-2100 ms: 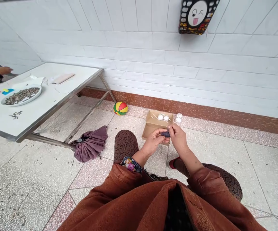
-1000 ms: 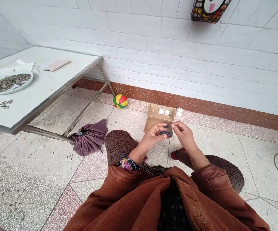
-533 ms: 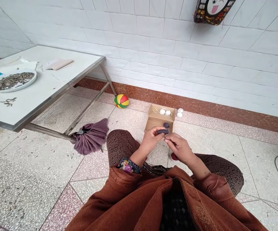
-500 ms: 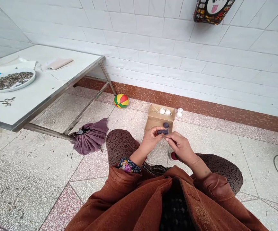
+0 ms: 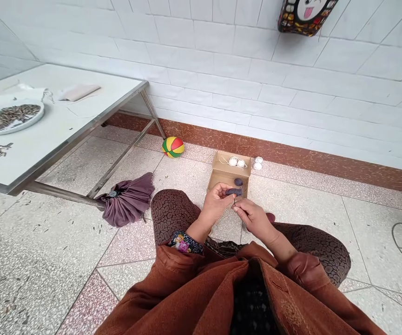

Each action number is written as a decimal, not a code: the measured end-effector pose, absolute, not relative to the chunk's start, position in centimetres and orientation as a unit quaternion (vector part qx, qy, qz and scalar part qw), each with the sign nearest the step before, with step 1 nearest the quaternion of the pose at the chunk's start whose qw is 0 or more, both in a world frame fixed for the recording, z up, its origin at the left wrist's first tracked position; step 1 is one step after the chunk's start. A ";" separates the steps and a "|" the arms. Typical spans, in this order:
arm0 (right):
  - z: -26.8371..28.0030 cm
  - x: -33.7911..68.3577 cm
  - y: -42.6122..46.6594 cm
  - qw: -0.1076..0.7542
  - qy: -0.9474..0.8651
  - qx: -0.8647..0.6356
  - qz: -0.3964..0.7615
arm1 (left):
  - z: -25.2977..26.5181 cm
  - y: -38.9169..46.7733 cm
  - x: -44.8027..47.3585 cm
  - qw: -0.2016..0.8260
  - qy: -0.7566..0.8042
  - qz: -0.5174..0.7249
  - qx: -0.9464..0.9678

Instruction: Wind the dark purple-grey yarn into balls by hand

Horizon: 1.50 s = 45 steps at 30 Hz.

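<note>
Between my hands is a small bundle of dark purple-blue yarn (image 5: 233, 191), wound in ridges. My left hand (image 5: 216, 202) is closed on its left end, thumb toward me. My right hand (image 5: 253, 216) pinches a short dark strand just below the bundle; whether a tool is also in those fingers is too small to make out. Beyond my hands lies an open cardboard box (image 5: 218, 178) with a dark ball of yarn (image 5: 238, 182) in it. White balls of yarn (image 5: 233, 161) with loose thread rest in its far part.
More white balls (image 5: 257, 163) lie right of the box. A colourful ball (image 5: 173, 147) sits by the table leg. A folded purple umbrella (image 5: 127, 200) leans at the metal-edged table (image 5: 92, 125), which bears a plate of seeds (image 5: 35, 120). A wire loop (image 5: 396, 237) is at right.
My right hand has moved down and slightly left, drawing the dark strand below the bundle. My left hand still holds the bundle. The view has shifted slightly.
</note>
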State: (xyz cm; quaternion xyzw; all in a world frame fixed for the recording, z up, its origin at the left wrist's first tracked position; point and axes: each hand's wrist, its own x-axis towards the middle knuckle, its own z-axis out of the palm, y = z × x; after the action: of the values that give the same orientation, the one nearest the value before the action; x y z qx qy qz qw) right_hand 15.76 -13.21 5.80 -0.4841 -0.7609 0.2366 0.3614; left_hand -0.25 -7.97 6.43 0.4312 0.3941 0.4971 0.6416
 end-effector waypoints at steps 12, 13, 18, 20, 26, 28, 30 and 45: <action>7.0 17.5 -9.6 0.427 -0.699 -0.535 0.208 | 7.4 -8.5 -0.6 0.709 0.322 0.445 0.443; 6.3 17.1 -9.9 0.422 -0.699 -0.534 0.220 | 7.2 -8.5 -0.6 0.707 0.327 0.459 0.426; 5.3 15.8 -12.1 0.383 -0.731 -0.515 0.233 | 6.3 -7.9 -0.7 0.685 0.367 0.503 0.379; 6.2 16.0 -12.5 0.376 -0.746 -0.505 0.220 | 6.1 -7.7 -0.8 0.667 0.386 0.509 0.384; 9.2 17.6 -11.0 0.398 -0.748 -0.501 0.178 | 6.5 -8.0 -1.1 0.662 0.389 0.460 0.445; 9.0 18.0 -10.2 0.411 -0.732 -0.513 0.178 | 6.8 -8.2 -1.1 0.680 0.370 0.438 0.457; 8.2 18.1 -9.7 0.417 -0.716 -0.524 0.196 | 7.0 -8.5 -1.1 0.705 0.347 0.429 0.445; 7.9 16.5 -13.3 0.297 -0.822 -0.465 0.144 | 6.0 -8.0 -0.6 0.629 0.405 0.484 0.454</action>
State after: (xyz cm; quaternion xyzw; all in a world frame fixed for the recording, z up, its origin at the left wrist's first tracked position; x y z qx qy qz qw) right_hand 16.53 -13.29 7.89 -0.4648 -0.8216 0.1443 0.2968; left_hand -0.60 -7.97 6.03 0.4536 0.4054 0.4839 0.6291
